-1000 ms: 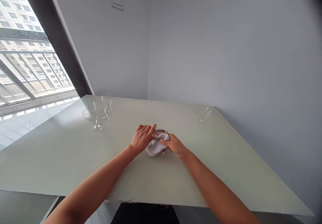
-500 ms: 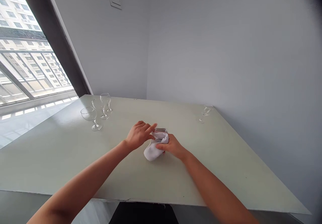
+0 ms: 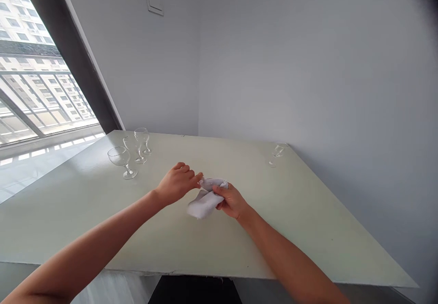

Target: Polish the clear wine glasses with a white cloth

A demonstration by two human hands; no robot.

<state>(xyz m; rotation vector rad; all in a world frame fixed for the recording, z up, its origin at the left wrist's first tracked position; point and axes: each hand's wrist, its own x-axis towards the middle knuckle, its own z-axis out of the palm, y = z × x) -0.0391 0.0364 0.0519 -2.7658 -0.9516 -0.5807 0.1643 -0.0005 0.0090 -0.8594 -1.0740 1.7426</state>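
A white cloth hangs from my right hand, whose thumb and fingers are closed on it above the table. Part of a clear glass rim seems to show at the top of the cloth; most of it is covered. My left hand is at the cloth's left upper edge, fingers curled, with thumb and forefinger pinched on that edge or on the glass; which one is too small to tell.
Three clear stemmed glasses, the nearest at the left, stand on the pale green table. Another clear glass is at the back right. Grey walls rise behind the table.
My left hand has moved a little left, and its fingers have drawn down from over the glass opening. The cloth has swung left, and now covers more of the glass. My right thumb sits higher.
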